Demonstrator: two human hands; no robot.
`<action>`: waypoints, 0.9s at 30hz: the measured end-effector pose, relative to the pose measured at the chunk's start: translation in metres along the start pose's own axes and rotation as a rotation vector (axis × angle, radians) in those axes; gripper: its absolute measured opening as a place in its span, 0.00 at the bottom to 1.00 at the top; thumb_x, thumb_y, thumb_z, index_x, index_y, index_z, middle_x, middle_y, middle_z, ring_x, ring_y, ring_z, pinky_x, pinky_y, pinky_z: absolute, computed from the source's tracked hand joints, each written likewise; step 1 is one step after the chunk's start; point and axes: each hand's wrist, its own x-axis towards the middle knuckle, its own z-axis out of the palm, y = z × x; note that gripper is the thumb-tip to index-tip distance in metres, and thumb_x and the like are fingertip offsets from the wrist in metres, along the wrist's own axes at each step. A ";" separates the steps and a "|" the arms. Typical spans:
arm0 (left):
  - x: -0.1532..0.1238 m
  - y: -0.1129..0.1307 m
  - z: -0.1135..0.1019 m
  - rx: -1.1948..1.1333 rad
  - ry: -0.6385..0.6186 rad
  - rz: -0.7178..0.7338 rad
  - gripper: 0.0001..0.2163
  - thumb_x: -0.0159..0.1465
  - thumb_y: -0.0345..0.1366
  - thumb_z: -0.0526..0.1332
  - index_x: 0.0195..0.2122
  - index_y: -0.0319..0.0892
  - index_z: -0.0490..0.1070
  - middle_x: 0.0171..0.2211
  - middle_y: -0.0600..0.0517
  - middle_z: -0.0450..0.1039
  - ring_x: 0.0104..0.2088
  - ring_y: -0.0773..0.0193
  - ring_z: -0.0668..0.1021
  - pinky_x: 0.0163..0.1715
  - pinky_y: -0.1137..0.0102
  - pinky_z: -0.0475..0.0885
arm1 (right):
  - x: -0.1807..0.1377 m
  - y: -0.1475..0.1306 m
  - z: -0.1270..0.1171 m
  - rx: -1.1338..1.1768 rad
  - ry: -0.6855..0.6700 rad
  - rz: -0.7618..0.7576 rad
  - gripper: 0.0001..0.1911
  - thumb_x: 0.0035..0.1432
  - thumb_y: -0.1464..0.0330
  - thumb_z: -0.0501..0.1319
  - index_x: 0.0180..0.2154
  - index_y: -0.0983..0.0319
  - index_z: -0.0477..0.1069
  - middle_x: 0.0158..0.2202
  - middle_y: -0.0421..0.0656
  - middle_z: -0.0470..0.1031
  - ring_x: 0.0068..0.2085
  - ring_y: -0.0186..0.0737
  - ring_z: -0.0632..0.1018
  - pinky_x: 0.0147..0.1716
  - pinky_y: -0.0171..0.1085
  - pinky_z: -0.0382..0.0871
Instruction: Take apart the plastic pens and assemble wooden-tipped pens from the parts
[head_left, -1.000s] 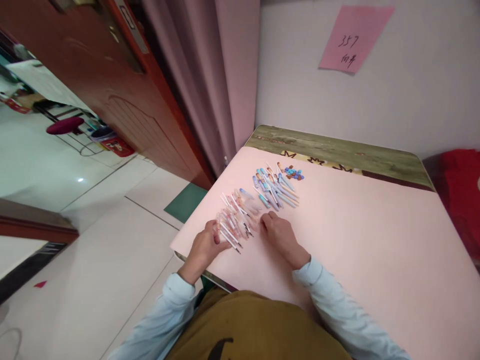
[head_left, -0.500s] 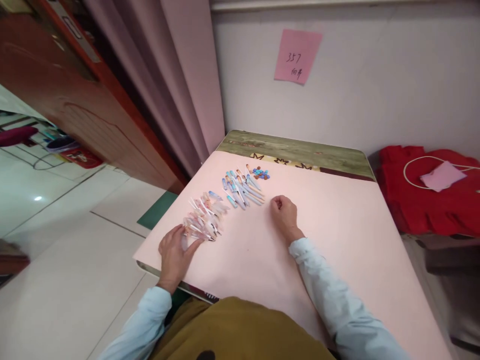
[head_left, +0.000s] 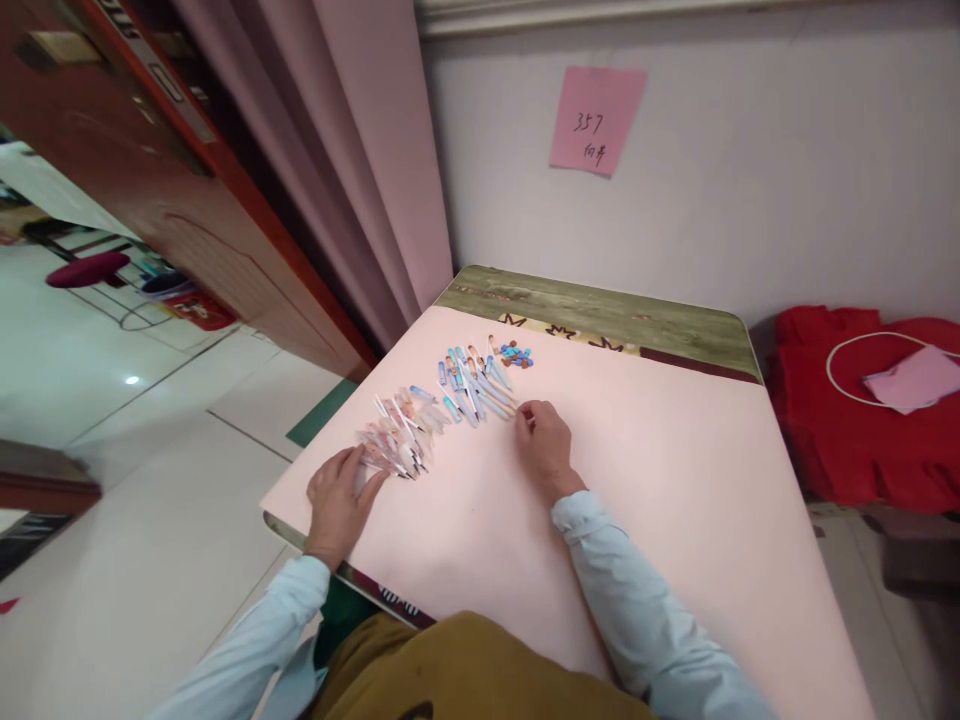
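Note:
On the pink-covered table lie two groups of slim pen-like parts. My left hand (head_left: pixel 334 505) rests at the near end of the pale pinkish, see-through parts (head_left: pixel 397 435), thumb and fingers apart around their edge; it lifts nothing that I can see. Thin white sticks with dark tips, like pen refills, lie across both groups. Beside the blue and orange barrel-like parts (head_left: pixel 472 385), my right hand (head_left: pixel 545 445) has its fingers curled together, close to the tapered ends. Whatever its fingertips may pinch is hidden. Small blue and brown pieces (head_left: pixel 517 354) sit behind that group.
The pink table cover (head_left: pixel 660 520) reaches to a green wood-patterned strip (head_left: pixel 615 300) along the wall. A pink note (head_left: pixel 598 120) hangs there. To the right is a red cloth (head_left: pixel 817 430) with a corded pink card. A curtain (head_left: pixel 367 150) and a door (head_left: pixel 225 230) stand left.
My right hand has moved left, up to the tapered ends of the blue and orange parts. My left hand stays by the pale parts. The view has shifted slightly.

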 end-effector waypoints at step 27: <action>0.029 -0.040 -0.001 -0.240 -0.328 0.126 0.41 0.61 0.53 0.60 0.69 0.44 0.41 0.67 0.36 0.55 0.67 0.45 0.57 0.64 0.45 0.49 | -0.017 -0.016 0.013 0.236 0.199 0.171 0.17 0.60 0.57 0.60 0.38 0.62 0.79 0.31 0.44 0.79 0.30 0.38 0.75 0.32 0.35 0.69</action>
